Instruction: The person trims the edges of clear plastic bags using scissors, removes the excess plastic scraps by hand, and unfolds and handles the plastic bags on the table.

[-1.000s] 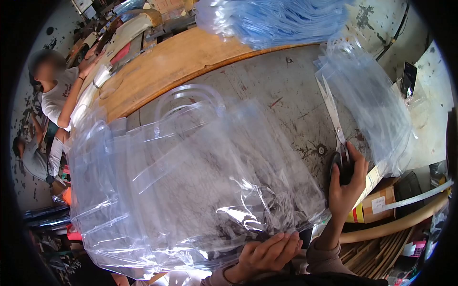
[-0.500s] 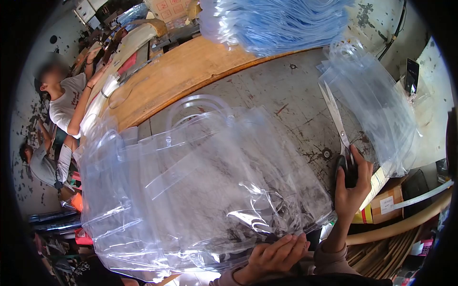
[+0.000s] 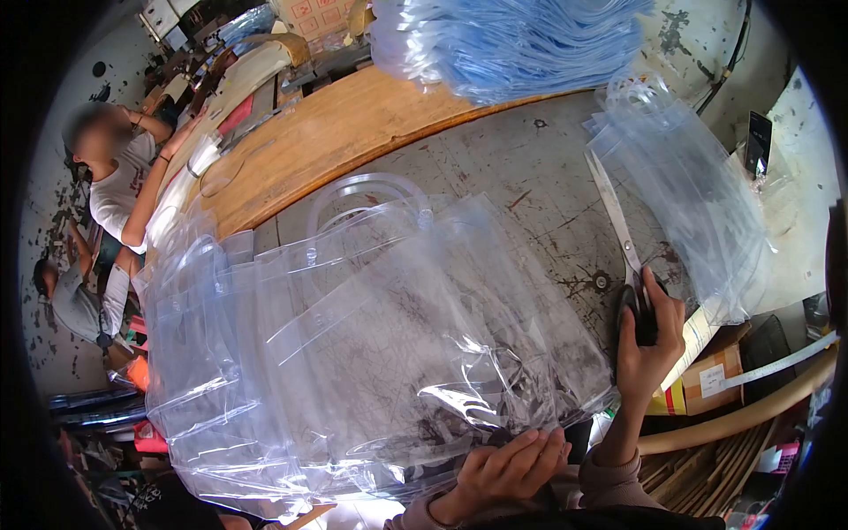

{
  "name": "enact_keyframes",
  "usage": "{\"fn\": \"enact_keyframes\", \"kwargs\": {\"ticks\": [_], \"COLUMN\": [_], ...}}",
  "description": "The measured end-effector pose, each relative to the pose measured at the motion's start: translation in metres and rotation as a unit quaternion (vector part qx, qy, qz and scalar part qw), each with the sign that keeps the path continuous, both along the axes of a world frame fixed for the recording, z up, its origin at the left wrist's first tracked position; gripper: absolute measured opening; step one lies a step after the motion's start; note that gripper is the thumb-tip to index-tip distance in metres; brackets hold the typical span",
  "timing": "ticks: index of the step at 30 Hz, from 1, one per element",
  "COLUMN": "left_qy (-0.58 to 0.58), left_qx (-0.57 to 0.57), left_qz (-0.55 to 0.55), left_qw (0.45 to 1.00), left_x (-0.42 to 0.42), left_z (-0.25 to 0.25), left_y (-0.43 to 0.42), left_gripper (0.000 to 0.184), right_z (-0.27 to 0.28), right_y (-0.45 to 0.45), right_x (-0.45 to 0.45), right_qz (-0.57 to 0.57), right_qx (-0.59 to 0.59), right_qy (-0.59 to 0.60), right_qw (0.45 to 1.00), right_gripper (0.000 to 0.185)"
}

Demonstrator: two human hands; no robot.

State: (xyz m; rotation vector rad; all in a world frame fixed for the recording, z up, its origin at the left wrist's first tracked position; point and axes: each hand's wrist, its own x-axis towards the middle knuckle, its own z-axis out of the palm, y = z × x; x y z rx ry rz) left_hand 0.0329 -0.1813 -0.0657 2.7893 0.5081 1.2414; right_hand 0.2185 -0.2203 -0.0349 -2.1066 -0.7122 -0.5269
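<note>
A clear plastic bag (image 3: 353, 344) with a tubular clear handle (image 3: 367, 181) lies flat on the grey work table, overlapping more clear plastic at left. At its near edge is my left hand (image 3: 512, 473), fingers curled over the plastic and closed on it; the thumb is hidden. My right hand (image 3: 651, 353) grips the black handles of metal scissors (image 3: 618, 212) beside the bag's right edge. The blades look closed together and point away from me, resting on or just above the table.
Stacked clear bags (image 3: 689, 194) lie at right, and a large pile of bluish plastic (image 3: 521, 44) sits at the back. A wooden board (image 3: 344, 124) crosses the far side. A phone (image 3: 758, 141) leans at far right. Two people (image 3: 115, 190) are at the left. A cardboard box (image 3: 714, 380) stands below right.
The view has shifted slightly. My hands, the scissors and the bag keep nearly the same positions. At the left, a person's hand has moved from over the table towards their head.
</note>
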Motion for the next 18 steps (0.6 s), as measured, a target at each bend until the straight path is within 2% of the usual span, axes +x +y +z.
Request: {"fn": "enact_keyframes", "kwargs": {"ticks": [11,13,18], "left_qy": [-0.007,0.012,0.009], "left_qx": [0.013,0.013,0.015], "left_qz": [0.005,-0.011,-0.010], "left_qw": [1.000,1.000,1.000], "left_x": [0.0009,-0.0001,0.0006], "left_z": [-0.0024,0.0000,-0.0004], "left_y": [0.0011,0.0020,0.0020], "left_gripper": [0.022,0.028,0.028], "right_z": [-0.0019,-0.0018,-0.0026], "right_y": [0.0010,0.0012,0.0015], "right_x": [0.0008,0.0008,0.0014], "right_qz": [0.002,0.000,0.000], "right_qx": [0.006,0.005,0.011], "right_qy": [-0.003,-0.006,-0.006], "right_qw": [1.000,1.000,1.000], "right_gripper": [0.043,0.042,0.042]}}
